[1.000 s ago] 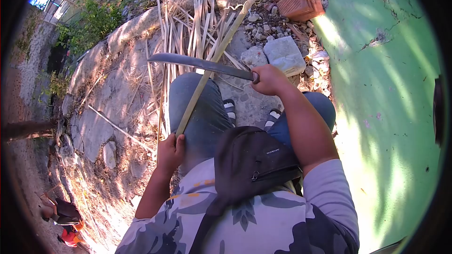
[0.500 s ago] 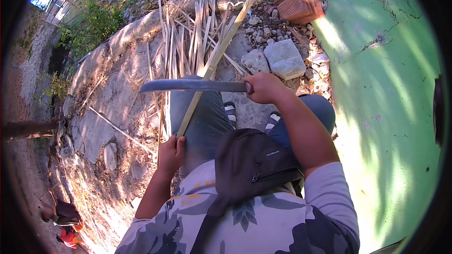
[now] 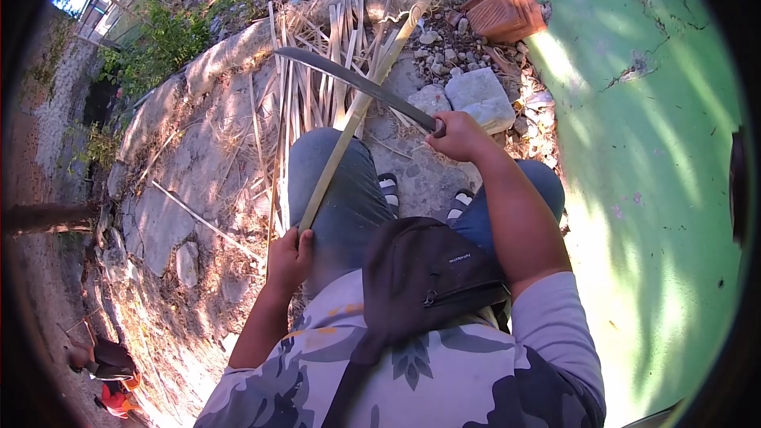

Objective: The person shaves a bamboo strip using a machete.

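My left hand (image 3: 290,260) is closed round the near end of a long pale bamboo strip (image 3: 326,176), which slants up and away over my left knee. A thin curled shaving hangs near the strip's far end. In my right hand (image 3: 460,137) is the handle of a machete (image 3: 361,83). Its long grey blade points left and crosses the strip beyond my knee. Whether the edge touches the strip I cannot tell. Beyond the knee lies a pile of split bamboo strips (image 3: 305,95) on the ground.
Pale stone blocks (image 3: 480,100) and gravel lie ahead to the right, with stacked orange roof tiles (image 3: 504,14) behind them. A green wall (image 3: 634,190) runs along my right. A black bag (image 3: 428,277) hangs on my chest. Two people (image 3: 111,364) are far off at lower left.
The machete has moved forward along the strip, away from me, and its blade tip has swung up and to the right. My left hand and the strip stay nearly still.
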A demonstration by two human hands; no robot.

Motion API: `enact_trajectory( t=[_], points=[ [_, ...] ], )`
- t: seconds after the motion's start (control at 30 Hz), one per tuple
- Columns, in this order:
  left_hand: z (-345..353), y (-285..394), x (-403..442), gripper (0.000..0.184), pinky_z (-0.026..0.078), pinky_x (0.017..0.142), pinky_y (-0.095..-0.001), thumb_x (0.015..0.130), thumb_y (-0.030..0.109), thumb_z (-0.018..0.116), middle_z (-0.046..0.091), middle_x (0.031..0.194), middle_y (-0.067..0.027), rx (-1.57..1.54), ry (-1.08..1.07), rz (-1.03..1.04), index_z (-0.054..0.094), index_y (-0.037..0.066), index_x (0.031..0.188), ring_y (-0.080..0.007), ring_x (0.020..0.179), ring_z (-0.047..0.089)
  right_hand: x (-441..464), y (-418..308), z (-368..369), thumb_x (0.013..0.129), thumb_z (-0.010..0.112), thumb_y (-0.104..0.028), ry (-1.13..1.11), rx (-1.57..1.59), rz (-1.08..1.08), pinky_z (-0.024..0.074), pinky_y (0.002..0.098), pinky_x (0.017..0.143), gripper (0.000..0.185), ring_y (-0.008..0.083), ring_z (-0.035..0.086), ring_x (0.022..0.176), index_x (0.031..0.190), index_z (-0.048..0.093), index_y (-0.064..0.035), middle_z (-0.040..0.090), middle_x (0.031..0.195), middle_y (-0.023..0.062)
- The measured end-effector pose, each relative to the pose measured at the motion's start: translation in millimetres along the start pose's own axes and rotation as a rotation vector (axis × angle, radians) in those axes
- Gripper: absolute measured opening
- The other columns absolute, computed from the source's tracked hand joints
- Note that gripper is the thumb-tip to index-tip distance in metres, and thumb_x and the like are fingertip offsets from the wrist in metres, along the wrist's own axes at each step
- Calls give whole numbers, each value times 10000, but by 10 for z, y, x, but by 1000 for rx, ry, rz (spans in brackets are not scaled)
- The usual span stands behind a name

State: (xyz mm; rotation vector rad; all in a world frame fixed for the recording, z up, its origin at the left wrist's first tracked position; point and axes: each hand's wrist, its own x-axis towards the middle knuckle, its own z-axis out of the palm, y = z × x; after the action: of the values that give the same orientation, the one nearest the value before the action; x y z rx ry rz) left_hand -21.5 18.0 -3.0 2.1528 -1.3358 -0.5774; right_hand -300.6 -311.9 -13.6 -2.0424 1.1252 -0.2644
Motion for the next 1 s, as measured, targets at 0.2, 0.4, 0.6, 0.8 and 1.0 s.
enact_trajectory(
  t=[0.2,0.4,0.6,0.8,1.0],
  points=[
    [23,8,-10,470,441,507,-443,1036,434,550,579,581,-191,-10,18,-1,612,0,867,-369,517,604,-51,-66,30,800,767,-244,9,52,-57,545,428,787,278,361,700,836,970,712,-31,714,857,184],
    [21,2,-5,474,435,504,-439,1036,436,550,574,578,-191,-12,16,-15,613,-3,868,-360,504,592,-28,-74,-5,800,766,-240,8,43,-59,544,428,780,273,362,702,822,957,706,-24,712,838,183],
    [48,-41,-18,481,422,499,-411,1039,440,550,558,562,-165,-52,10,-38,622,-6,876,-293,479,558,-13,-28,48,798,757,-233,16,71,-75,541,433,769,270,375,695,811,960,704,-23,704,830,192],
    [21,-9,-13,476,422,502,-399,1043,431,549,553,560,-151,-55,3,-29,616,-4,863,-253,487,550,25,40,94,820,796,-218,19,40,-109,542,352,722,357,218,687,719,1075,699,12,706,785,131],
    [31,-13,-11,463,421,501,-399,1043,416,554,552,561,-151,-69,14,-14,608,-2,851,-257,482,544,0,-11,75,805,778,-227,13,73,-93,538,402,744,298,318,686,765,998,698,-14,697,804,165]
  ],
)
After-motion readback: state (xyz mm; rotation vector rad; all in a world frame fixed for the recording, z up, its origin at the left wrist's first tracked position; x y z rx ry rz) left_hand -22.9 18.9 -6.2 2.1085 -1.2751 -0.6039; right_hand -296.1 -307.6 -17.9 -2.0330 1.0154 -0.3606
